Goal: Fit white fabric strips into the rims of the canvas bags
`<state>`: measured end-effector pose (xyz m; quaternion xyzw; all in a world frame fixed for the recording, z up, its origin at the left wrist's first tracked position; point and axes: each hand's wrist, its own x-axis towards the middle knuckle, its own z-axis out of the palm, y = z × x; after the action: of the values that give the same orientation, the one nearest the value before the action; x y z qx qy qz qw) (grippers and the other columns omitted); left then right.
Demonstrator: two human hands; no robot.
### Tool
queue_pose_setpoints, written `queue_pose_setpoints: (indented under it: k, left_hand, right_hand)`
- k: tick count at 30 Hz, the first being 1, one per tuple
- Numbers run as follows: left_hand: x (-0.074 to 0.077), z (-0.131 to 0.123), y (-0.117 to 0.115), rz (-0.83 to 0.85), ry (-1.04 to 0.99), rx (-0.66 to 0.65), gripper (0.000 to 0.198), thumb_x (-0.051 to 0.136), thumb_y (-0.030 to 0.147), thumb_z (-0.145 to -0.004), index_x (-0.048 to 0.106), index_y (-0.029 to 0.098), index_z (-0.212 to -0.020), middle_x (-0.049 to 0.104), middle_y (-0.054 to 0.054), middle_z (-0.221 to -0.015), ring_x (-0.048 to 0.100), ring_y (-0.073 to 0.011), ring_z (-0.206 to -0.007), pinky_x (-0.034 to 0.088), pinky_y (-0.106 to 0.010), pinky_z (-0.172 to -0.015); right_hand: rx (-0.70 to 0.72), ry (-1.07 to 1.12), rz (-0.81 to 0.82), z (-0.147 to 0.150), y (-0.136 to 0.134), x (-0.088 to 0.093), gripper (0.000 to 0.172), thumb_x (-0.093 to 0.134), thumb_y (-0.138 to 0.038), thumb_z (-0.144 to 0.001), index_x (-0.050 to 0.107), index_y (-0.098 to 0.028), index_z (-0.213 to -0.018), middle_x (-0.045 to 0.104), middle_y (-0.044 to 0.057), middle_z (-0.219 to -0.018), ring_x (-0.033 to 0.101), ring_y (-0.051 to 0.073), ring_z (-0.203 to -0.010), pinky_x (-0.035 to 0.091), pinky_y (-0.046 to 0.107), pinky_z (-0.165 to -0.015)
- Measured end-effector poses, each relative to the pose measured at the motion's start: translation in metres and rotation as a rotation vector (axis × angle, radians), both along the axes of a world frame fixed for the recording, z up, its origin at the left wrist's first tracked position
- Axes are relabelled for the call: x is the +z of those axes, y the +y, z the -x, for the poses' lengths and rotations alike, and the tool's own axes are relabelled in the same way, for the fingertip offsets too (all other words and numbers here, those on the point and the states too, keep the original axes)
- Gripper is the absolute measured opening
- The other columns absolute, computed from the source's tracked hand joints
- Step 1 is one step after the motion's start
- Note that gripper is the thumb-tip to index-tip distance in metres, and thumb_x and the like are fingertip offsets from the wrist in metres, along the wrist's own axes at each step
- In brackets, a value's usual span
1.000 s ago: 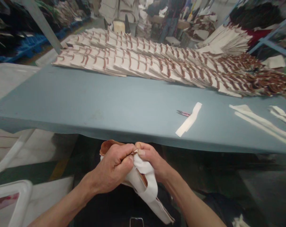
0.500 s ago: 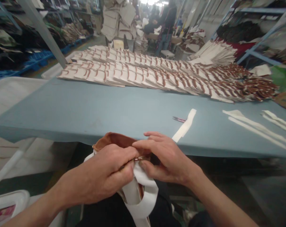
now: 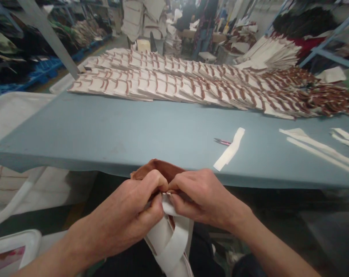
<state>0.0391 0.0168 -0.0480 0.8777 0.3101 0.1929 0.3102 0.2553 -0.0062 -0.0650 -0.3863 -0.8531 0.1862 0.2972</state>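
Just in front of the table edge, a white and brown fabric piece (image 3: pixel 158 166) hangs over my lap, its brown side folded at the top. My left hand (image 3: pixel 136 204) pinches the fabric's edge between thumb and fingers. Close against it, my right hand (image 3: pixel 197 196) pinches the same edge, so the fingertips nearly meet. A white strap (image 3: pixel 176 244) loops down from below the fingers. Part of the seam is hidden behind the fingertips.
A blue-covered table (image 3: pixel 119 127) spans the view. Overlapping white and brown fabric pieces (image 3: pixel 163 84) line its back. Thread snips (image 3: pixel 221 141) lie partly under a white strip (image 3: pixel 231 150). More white strips (image 3: pixel 321 150) lie at right. A person (image 3: pixel 205 27) stands behind.
My right hand's fingers have curled in from a looser spread to a tight pinch beside my left hand. The fabric's brown top sits slightly further right in view.
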Motion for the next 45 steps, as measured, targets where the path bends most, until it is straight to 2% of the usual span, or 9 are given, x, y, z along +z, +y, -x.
queue_pose_setpoints:
  k: [6, 11, 16, 21, 28, 32, 36, 42, 45]
  left_hand:
    - [-0.017, 0.002, 0.003, -0.219, -0.083, -0.033, 0.018, 0.046, 0.007, -0.094, 0.053, 0.022, -0.09, 0.065, 0.005, -0.072, 0.064, -0.0109, -0.06, 0.043, -0.022, -0.057]
    - [-0.028, 0.0, 0.01, -0.452, -0.252, -0.173, 0.019, 0.046, 0.004, -0.097, 0.053, 0.021, -0.101, 0.069, -0.001, -0.075, 0.066, -0.0141, -0.063, 0.05, -0.022, -0.061]
    - [-0.035, -0.002, 0.012, -0.628, -0.21, -0.181, 0.014, 0.048, 0.012, -0.103, 0.053, 0.021, -0.112, 0.072, -0.003, -0.073, 0.064, -0.0149, -0.057, 0.049, -0.023, -0.054]
    - [-0.05, -0.002, 0.013, -0.559, -0.284, -0.158, 0.023, 0.048, 0.01, -0.098, 0.053, 0.023, -0.117, 0.077, -0.007, -0.083, 0.07, -0.0171, -0.065, 0.054, -0.025, -0.063]
    - [-0.021, 0.0, 0.005, -0.23, -0.284, -0.031, 0.019, 0.055, 0.011, -0.087, 0.055, 0.023, -0.101, 0.068, 0.003, -0.077, 0.063, -0.0137, -0.064, 0.048, -0.024, -0.067]
    - [0.012, 0.006, 0.013, 0.142, -0.099, -0.199, 0.02, 0.043, 0.022, -0.102, 0.059, 0.021, -0.089, 0.063, 0.004, -0.077, 0.058, -0.0111, -0.066, 0.043, -0.021, -0.064]
    - [0.028, 0.009, 0.026, 0.225, 0.01, -0.313, 0.032, 0.044, 0.026, -0.107, 0.052, 0.02, -0.077, 0.055, 0.006, -0.071, 0.05, -0.01, -0.062, 0.039, -0.021, -0.064]
    - [0.018, 0.005, 0.027, 0.13, 0.035, -0.343, 0.028, 0.046, 0.023, -0.104, 0.046, 0.021, -0.076, 0.05, 0.005, -0.07, 0.045, -0.0123, -0.063, 0.033, -0.026, -0.061]
    - [0.001, 0.0, 0.021, 0.376, -0.129, -0.281, 0.034, 0.045, 0.035, -0.105, 0.044, 0.021, -0.074, 0.042, 0.006, -0.066, 0.039, -0.0112, -0.058, 0.031, -0.026, -0.056]
  right_hand:
    - [-0.031, 0.152, 0.216, 0.003, 0.0, -0.011, 0.01, 0.055, -0.011, -0.083, 0.062, -0.017, -0.078, 0.064, -0.002, -0.066, 0.052, 0.01, -0.054, 0.034, 0.023, -0.056]
    - [-0.04, 0.458, 0.644, 0.003, -0.002, -0.017, 0.009, 0.059, -0.019, -0.082, 0.059, -0.018, -0.072, 0.047, -0.007, -0.06, 0.038, 0.007, -0.053, 0.031, 0.019, -0.051]
    - [-0.031, 0.758, 0.963, 0.005, -0.01, -0.026, 0.031, 0.071, -0.045, -0.082, 0.059, -0.017, -0.077, 0.047, -0.005, -0.064, 0.037, 0.008, -0.057, 0.029, 0.019, -0.051]
    - [-0.066, 0.887, 1.085, 0.012, -0.011, -0.036, 0.053, 0.073, -0.066, -0.083, 0.051, -0.019, -0.072, 0.044, -0.006, -0.063, 0.033, 0.007, -0.054, 0.025, 0.018, -0.047]
    - [-0.02, 0.629, 0.813, 0.004, -0.01, -0.003, 0.027, 0.067, -0.038, -0.089, 0.055, -0.018, -0.075, 0.042, -0.007, -0.062, 0.032, 0.008, -0.054, 0.026, 0.02, -0.048]
    - [0.016, 0.323, 0.367, -0.001, -0.01, 0.017, 0.013, 0.057, -0.012, -0.087, 0.058, -0.019, -0.076, 0.05, -0.006, -0.063, 0.041, 0.008, -0.053, 0.031, 0.021, -0.053]
    - [0.078, 0.13, 0.1, -0.003, -0.009, 0.025, 0.014, 0.053, -0.011, -0.092, 0.058, -0.02, -0.081, 0.06, -0.002, -0.069, 0.053, 0.012, -0.062, 0.038, 0.025, -0.06]
    - [0.036, 0.384, 0.276, 0.003, -0.014, 0.011, 0.017, 0.056, -0.015, -0.091, 0.056, -0.02, -0.075, 0.053, -0.005, -0.065, 0.044, 0.009, -0.055, 0.035, 0.023, -0.055]
    - [-0.015, 0.624, 0.517, 0.011, -0.018, -0.01, 0.019, 0.059, -0.026, -0.092, 0.055, -0.02, -0.074, 0.046, -0.006, -0.062, 0.038, 0.009, -0.053, 0.031, 0.021, -0.049]
